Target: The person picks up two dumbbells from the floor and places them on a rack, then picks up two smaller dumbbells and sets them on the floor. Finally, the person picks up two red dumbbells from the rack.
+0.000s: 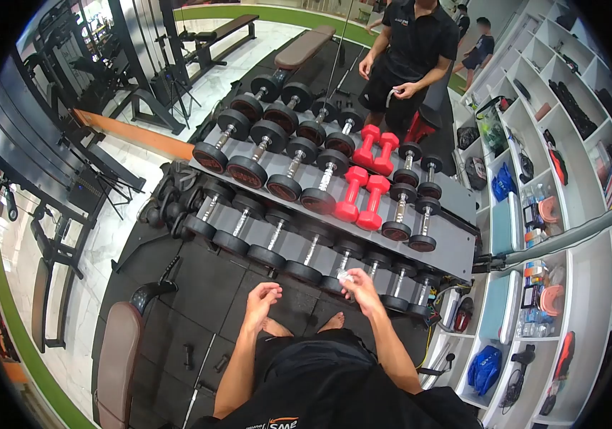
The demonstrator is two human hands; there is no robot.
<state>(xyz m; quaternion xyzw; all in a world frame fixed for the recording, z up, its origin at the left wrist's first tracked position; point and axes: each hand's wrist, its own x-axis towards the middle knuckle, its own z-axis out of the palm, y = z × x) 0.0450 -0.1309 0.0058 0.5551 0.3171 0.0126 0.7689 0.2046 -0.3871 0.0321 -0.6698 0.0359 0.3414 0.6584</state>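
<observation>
My right hand [361,292] is closed, fingertips pinching a small crumpled whitish piece, perhaps tissue or thin plastic [345,277]. It hovers in front of the lower row of dumbbells, apart from them as far as I can see. To its left, my left hand [262,299] is raised with its fingers curled in loosely, and nothing shows in it. Beyond both hands stands a dumbbell rack [456,250]. Black dumbbells [275,239] with chrome handles fill its lower row, and a red dumbbell pair [352,193] sits on the upper row.
A mirror behind the rack reflects the dumbbells and a person in black [420,36]. White shelves [581,286] with bags and boxes line the right side. A brown padded bench [119,350] stands at lower left, near small dumbbells [188,356] on the floor. Cable machines [70,171] rise at left.
</observation>
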